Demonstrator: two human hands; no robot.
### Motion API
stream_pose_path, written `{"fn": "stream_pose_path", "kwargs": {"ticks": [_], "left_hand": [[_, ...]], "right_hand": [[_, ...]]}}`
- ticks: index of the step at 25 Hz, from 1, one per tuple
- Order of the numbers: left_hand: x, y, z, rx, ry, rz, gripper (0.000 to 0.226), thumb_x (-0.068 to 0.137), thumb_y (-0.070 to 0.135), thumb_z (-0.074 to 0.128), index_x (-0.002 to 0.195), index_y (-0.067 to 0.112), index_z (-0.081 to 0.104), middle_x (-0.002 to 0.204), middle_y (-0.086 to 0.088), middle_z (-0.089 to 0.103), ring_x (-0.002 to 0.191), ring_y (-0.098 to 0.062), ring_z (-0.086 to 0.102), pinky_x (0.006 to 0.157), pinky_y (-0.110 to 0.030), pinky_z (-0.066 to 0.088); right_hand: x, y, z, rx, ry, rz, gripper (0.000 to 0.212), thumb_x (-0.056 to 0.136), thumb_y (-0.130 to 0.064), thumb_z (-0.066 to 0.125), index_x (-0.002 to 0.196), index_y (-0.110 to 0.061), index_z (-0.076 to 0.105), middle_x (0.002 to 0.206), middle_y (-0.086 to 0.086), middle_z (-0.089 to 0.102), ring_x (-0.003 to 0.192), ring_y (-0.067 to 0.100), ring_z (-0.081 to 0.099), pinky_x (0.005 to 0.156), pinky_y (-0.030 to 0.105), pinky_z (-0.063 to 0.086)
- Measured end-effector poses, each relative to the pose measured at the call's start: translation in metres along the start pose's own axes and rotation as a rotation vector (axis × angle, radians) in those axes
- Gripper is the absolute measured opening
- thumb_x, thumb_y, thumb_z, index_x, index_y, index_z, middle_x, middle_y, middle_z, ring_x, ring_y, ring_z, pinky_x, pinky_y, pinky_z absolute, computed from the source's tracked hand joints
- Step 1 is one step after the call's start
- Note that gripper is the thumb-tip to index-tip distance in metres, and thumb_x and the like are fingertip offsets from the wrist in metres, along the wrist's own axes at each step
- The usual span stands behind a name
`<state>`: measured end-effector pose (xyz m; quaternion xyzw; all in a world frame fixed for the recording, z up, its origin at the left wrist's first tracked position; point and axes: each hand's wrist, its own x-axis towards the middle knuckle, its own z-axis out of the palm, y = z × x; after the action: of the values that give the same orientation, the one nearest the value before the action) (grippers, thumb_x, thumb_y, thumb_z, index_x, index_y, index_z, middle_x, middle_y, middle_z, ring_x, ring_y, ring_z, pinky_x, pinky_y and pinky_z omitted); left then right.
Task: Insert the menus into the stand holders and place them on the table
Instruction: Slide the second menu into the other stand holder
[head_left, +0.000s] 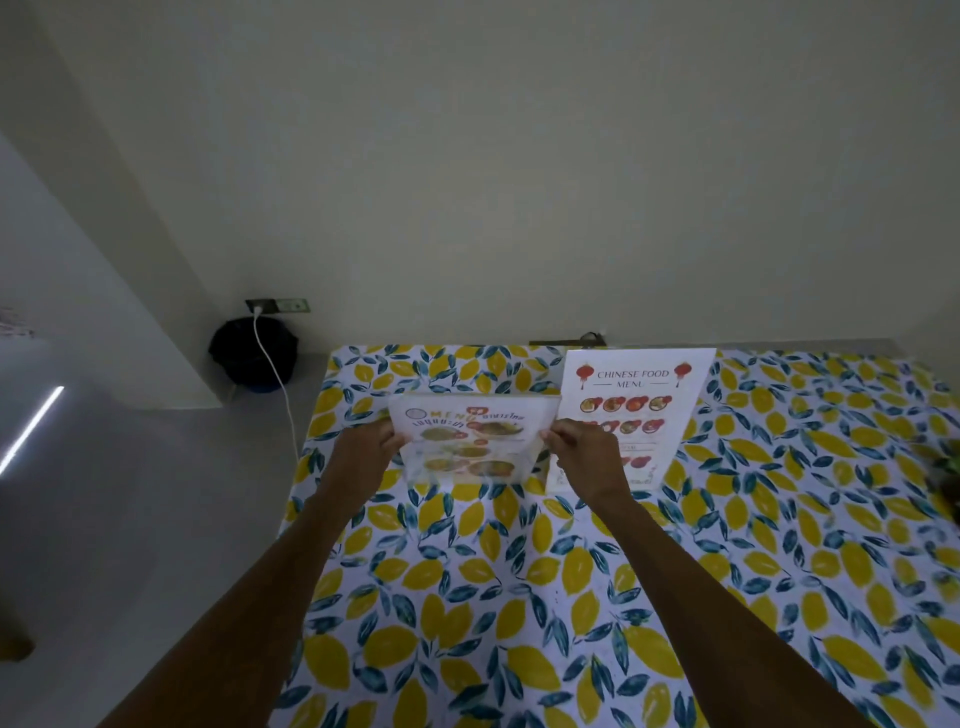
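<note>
Two menus are in view on your lemon-print table (571, 597): one headed "CHINESE FOOD MENU" (636, 395) stands finished at the far edge, and just left of it your left hand (363, 447) and right hand (582, 449) pinch the sides of a clear holder (467, 444) with a sheet reading "MENU", apparently being set down.

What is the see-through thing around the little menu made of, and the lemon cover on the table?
The stand holder looks like clear, glossy plastic, probably acrylic: the tablecloth pattern shows through it. The menu inside looks like printed paper. The lemon tablecloth could be fabric or wipeable vinyl; I can't tell which.
</note>
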<state>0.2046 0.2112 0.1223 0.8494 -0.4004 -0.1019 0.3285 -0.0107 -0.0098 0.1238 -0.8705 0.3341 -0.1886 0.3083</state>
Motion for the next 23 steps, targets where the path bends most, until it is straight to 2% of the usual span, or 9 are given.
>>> {"fn": "stream_pose_path", "kwargs": {"ticks": [2, 4, 6, 9, 14, 18, 23], "left_hand": [[0.009, -0.005, -0.003, -0.017, -0.002, 0.029, 0.025, 0.093, 0.022, 0.061, 0.080, 0.000, 0.062, 0.075, -0.018, 0.070, 0.064, -0.028, 0.065, 0.057, -0.043, 0.051], [0.018, -0.009, -0.004, 0.012, -0.058, 0.005, 0.031, 0.093, 0.030, 0.059, 0.087, 0.000, 0.066, 0.083, -0.016, 0.073, 0.070, -0.028, 0.068, 0.062, -0.046, 0.055], [0.024, -0.010, -0.003, 0.016, -0.114, -0.027, 0.034, 0.093, 0.034, 0.058, 0.088, 0.002, 0.068, 0.081, -0.016, 0.073, 0.070, -0.027, 0.067, 0.064, -0.046, 0.055], [0.029, -0.008, 0.001, 0.000, -0.121, -0.039, 0.030, 0.093, 0.029, 0.060, 0.084, 0.001, 0.067, 0.077, -0.015, 0.072, 0.067, -0.026, 0.066, 0.065, -0.043, 0.054], [0.034, -0.006, 0.000, -0.063, -0.127, -0.086, 0.021, 0.092, 0.026, 0.062, 0.090, 0.007, 0.069, 0.085, -0.014, 0.074, 0.072, -0.026, 0.069, 0.069, -0.044, 0.057], [0.038, -0.008, -0.002, -0.064, -0.127, -0.093, 0.021, 0.092, 0.029, 0.062, 0.086, 0.009, 0.067, 0.085, -0.014, 0.074, 0.072, -0.026, 0.068, 0.068, -0.044, 0.057], [0.046, -0.015, -0.002, -0.068, -0.134, -0.120, 0.029, 0.090, 0.037, 0.061, 0.082, 0.010, 0.064, 0.079, -0.010, 0.073, 0.068, -0.024, 0.068, 0.066, -0.046, 0.058]], "right_hand": [[0.009, 0.000, 0.000, 0.000, 0.004, 0.007, 0.025, 0.093, -0.026, 0.059, 0.082, -0.007, 0.071, 0.073, 0.012, 0.072, 0.064, 0.025, 0.065, 0.061, 0.033, 0.047], [0.014, 0.000, -0.001, -0.019, -0.002, 0.013, 0.027, 0.094, -0.026, 0.058, 0.081, -0.006, 0.070, 0.073, 0.014, 0.071, 0.065, 0.026, 0.064, 0.062, 0.033, 0.046], [0.017, 0.002, -0.001, -0.032, -0.005, 0.024, 0.027, 0.094, -0.028, 0.057, 0.080, -0.008, 0.069, 0.073, 0.012, 0.070, 0.065, 0.025, 0.063, 0.062, 0.034, 0.047], [0.019, 0.003, 0.001, -0.036, 0.012, 0.034, 0.027, 0.094, -0.029, 0.057, 0.078, -0.010, 0.067, 0.072, 0.011, 0.069, 0.064, 0.024, 0.063, 0.063, 0.038, 0.050], [0.030, -0.003, 0.008, -0.098, 0.059, 0.045, 0.025, 0.094, -0.026, 0.057, 0.085, -0.007, 0.070, 0.076, 0.014, 0.071, 0.070, 0.027, 0.063, 0.064, 0.035, 0.047], [0.037, -0.005, 0.014, -0.116, 0.110, 0.036, 0.022, 0.094, -0.020, 0.056, 0.093, -0.006, 0.072, 0.085, 0.014, 0.074, 0.074, 0.027, 0.064, 0.065, 0.027, 0.039], [0.043, -0.007, 0.019, -0.143, 0.139, 0.058, 0.021, 0.093, -0.019, 0.057, 0.096, -0.007, 0.073, 0.090, 0.015, 0.075, 0.075, 0.028, 0.067, 0.065, 0.028, 0.044]]}}
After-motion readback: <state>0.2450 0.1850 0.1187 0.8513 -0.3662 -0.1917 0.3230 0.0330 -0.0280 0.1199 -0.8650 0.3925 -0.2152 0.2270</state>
